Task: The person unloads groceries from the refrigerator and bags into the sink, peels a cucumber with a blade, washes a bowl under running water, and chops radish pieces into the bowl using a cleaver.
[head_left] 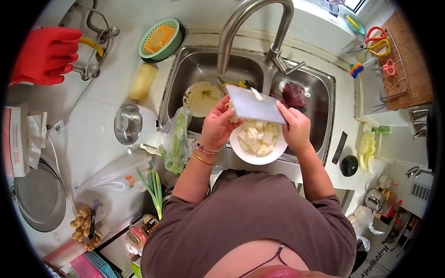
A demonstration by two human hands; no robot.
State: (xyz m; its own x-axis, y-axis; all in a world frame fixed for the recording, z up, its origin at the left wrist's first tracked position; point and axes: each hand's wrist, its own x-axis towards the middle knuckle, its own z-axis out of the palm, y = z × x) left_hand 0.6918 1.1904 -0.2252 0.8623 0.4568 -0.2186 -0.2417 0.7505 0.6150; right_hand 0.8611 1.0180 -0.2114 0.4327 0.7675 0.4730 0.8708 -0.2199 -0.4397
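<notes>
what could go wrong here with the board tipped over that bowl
The cutting board is tilted above the white bowl, held by the left hand and right hand. One pale piece sits near the board's far edge and might slide into the sink. The bowl rests at the sink's front edge, so a nudge may tip it.

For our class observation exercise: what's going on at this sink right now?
A person stands at a steel sink. Both hands tilt a small white cutting board over a white bowl of pale cut chunks: left hand on its near-left edge, right hand on its right. One chunk sits on the board.
</notes>
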